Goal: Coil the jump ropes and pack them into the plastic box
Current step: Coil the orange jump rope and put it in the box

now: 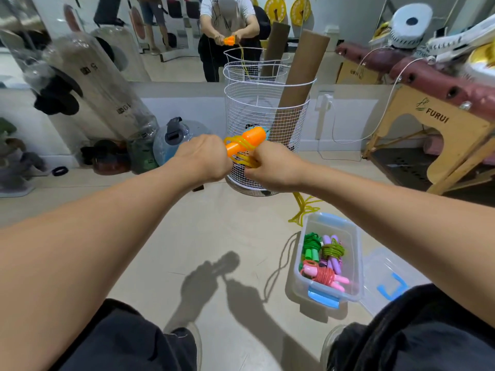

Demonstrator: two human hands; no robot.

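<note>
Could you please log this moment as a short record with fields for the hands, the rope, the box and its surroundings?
left hand: grips the orange handles
right hand: pinches the yellow cord, winding it round the handles
loose cord: trails down to the floor beside the box
box: open, on the floor at right
box contents: green rope, purple rope, pink rope, all coiled
lid: lies right of the box
behind hands: white wire basket

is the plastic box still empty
No, the plastic box already holds three coiled ropes: green, purple and pink.
</note>
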